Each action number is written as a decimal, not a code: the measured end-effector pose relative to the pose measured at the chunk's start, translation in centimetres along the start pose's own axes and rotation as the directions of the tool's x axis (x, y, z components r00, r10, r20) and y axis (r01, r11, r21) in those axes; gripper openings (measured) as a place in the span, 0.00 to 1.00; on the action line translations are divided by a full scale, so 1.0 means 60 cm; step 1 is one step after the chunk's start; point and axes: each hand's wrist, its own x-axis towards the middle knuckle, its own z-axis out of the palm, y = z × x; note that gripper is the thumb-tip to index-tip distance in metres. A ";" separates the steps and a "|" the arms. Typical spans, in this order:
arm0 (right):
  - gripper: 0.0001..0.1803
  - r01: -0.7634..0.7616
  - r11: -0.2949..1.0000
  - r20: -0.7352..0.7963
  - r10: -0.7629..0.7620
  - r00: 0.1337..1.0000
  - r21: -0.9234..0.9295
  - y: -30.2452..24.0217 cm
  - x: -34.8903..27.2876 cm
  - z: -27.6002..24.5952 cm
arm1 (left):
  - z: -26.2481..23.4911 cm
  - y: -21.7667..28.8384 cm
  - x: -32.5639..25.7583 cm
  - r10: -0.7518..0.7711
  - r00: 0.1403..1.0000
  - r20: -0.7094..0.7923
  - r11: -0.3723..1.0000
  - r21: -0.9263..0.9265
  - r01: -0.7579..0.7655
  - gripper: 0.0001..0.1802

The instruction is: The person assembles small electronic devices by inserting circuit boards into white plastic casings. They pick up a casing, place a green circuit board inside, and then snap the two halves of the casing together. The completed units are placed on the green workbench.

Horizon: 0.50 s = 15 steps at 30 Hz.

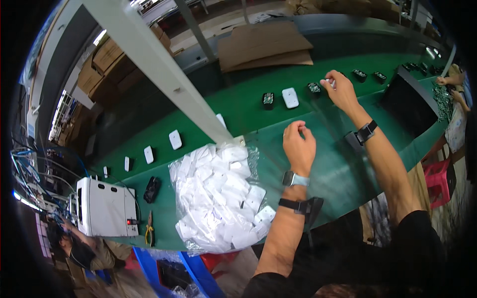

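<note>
My right hand (340, 90) reaches over the green conveyor belt, its fingers pinched at a small whitish thing that I cannot make out. Just left of it a black housing with an exposed circuit board (313, 88) lies on the belt. My left hand (299, 149) hovers near the belt's close edge, fingers loosely curled in, with nothing visible in them. Beyond it sit a white rounded case (289, 98) and another black housing with a board (268, 100). A clear plastic bag of white covers (218, 198) lies left of my left forearm.
A pale metal post (164, 69) rises beside the bag. A white machine (105, 207), yellow-handled pliers (149, 233) and a black housing (152, 189) are at left. Flattened cardboard (263, 47) lies beyond the belt. At right stands a black tray (410, 102); another person's hands (452, 84) are past it.
</note>
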 end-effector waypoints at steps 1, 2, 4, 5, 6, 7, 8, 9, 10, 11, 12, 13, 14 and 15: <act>0.10 0.011 0.998 0.101 -0.017 0.995 0.063 -0.029 -0.011 -0.007 | -0.003 0.002 -0.002 0.036 0.999 -0.020 0.999 0.042 -0.035 0.06; 0.07 0.047 0.996 0.219 -0.062 0.974 0.074 -0.058 -0.023 -0.017 | -0.010 0.008 -0.001 -0.050 0.998 0.040 0.996 0.075 0.047 0.08; 0.06 0.124 0.986 0.248 -0.148 0.957 0.113 -0.092 -0.048 -0.024 | -0.025 0.011 0.007 0.005 0.999 -0.036 0.964 0.267 0.005 0.12; 0.06 0.161 0.979 0.262 -0.188 0.947 0.123 -0.102 -0.063 -0.028 | -0.029 0.013 0.009 0.034 0.997 -0.067 0.936 0.352 -0.009 0.14; 0.06 0.195 0.970 0.261 -0.228 0.938 0.146 -0.091 -0.081 -0.039 | -0.026 0.019 0.009 0.015 0.996 -0.086 0.915 0.404 0.021 0.17; 0.06 0.199 0.970 0.269 -0.231 0.935 0.143 -0.087 -0.099 -0.048 | -0.037 0.021 0.016 0.003 0.994 -0.109 0.884 0.465 0.049 0.20; 0.06 0.200 0.970 0.276 -0.231 0.933 0.137 -0.083 -0.119 -0.060 | -0.048 0.022 0.022 -0.009 0.991 -0.130 0.850 0.522 0.076 0.23; 0.05 0.198 0.972 0.278 -0.226 0.933 0.125 -0.077 -0.139 -0.080 | -0.056 0.026 0.029 -0.027 0.984 -0.176 0.806 0.578 0.125 0.25; 0.05 0.166 0.980 0.271 -0.191 0.943 0.113 -0.074 -0.157 -0.098 | -0.069 0.027 0.037 -0.038 0.974 -0.225 0.753 0.634 0.176 0.26; 0.05 0.130 0.986 0.263 -0.153 0.952 0.102 -0.071 -0.175 -0.119 | -0.082 0.027 0.044 -0.045 0.962 -0.271 0.693 0.685 0.225 0.28; 0.05 0.093 0.992 0.254 -0.110 0.961 0.079 -0.064 -0.191 -0.146 | -0.087 0.024 0.047 -0.058 0.958 -0.282 0.658 0.711 0.249 0.29; 0.05 0.040 0.998 0.245 -0.052 0.968 0.054 -0.056 -0.208 -0.171 | -0.091 0.016 0.048 -0.069 0.954 -0.292 0.619 0.737 0.271 0.29; 0.05 0.001 0.997 0.234 -0.018 0.972 0.073 -0.056 -0.216 -0.182 | -0.118 0.012 0.062 -0.052 0.944 -0.325 0.555 0.777 0.297 0.30; 0.04 -0.064 0.998 0.221 0.059 0.974 0.016 -0.036 -0.235 -0.215 | -0.102 0.003 0.055 -0.088 0.948 -0.306 0.548 0.780 0.303 0.30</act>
